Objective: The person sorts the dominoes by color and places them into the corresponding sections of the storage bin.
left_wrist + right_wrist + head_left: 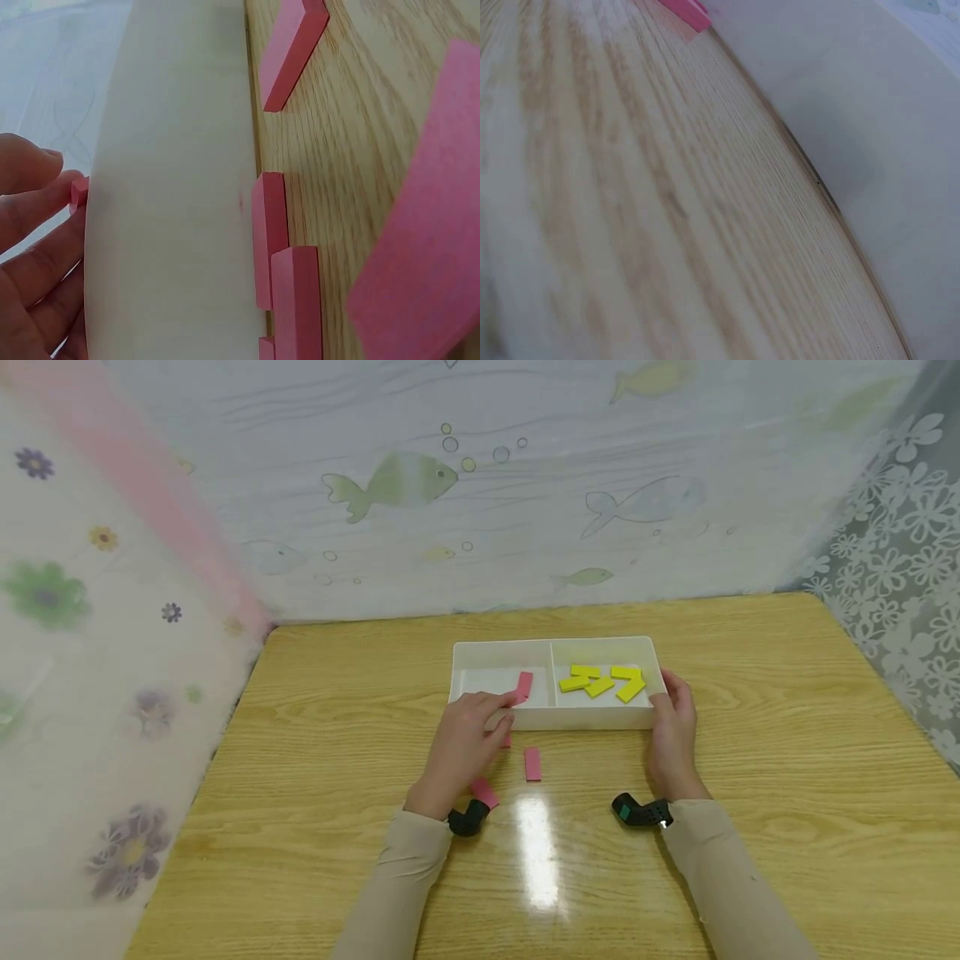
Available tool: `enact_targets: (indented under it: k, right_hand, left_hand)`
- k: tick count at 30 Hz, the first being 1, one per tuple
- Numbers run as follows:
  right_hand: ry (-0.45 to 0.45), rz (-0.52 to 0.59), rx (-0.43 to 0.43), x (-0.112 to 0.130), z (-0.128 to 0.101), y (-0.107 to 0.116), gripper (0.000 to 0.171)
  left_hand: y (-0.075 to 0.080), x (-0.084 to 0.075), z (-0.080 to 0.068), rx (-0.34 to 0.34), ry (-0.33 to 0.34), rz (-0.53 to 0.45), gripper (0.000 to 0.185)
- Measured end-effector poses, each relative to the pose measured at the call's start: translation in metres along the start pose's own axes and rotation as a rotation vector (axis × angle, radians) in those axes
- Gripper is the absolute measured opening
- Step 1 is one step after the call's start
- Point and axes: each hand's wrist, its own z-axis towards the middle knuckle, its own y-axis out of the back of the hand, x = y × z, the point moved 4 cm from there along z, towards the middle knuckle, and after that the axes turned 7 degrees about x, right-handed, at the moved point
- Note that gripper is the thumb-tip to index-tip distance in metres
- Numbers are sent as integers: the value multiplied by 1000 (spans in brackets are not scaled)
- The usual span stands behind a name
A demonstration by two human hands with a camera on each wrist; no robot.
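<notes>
From the head camera, your left hand (pixel 467 739) reaches over the near wall of the white divided tray (pixel 555 647) and pinches a pink block (pixel 522 686) at the fingertips, inside the left compartment. That block sits at the very tips of your fingers, on the far side of the wall from your palm, tilted rather than flat. Your right hand (pixel 672 731) rests against the tray's right near corner with fingers relaxed, holding nothing. Yellow blocks (pixel 602 682) fill the right compartment. Two more pink blocks lie on the wooden table (pixel 750 793), one (pixel 532 763) just near of the tray and one (pixel 484 793) by your left wrist. The risk, as I judge it: a fingertip pinch this shallow could let the block slip, or it could catch the wall and drop outside.

At the left wrist, your fingers (pixel 34 202) close on the end of the pink block (pixel 78 193), which peeks from behind the tray wall (pixel 172 187). Loose pink blocks (pixel 270 232) lie against the wall's outer side on the table; a wrist sweep could scatter them.

At the right wrist, you see only table grain and the tray's side (pixel 870 150), with a pink block (pixel 684 11) far off. The hand itself is out of view there.
</notes>
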Motion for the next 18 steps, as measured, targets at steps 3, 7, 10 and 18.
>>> enact_targets:
  k: [3,7,10,18]
  right_hand:
    - [2,-5,-1,1,0,0,42]
    - [5,-3,3,2,0,-1,42]
    - [11,-1,9,4,0,-1,42]
    - [-3,5,0,3,0,-2,43]
  left_hand:
    - [0,-1,0,14,13,6,27]
    - [-2,0,0,25,14,14,27]
    - [-2,-1,1,23,7,28,26]
    - [-3,-1,1,41,6,48,25]
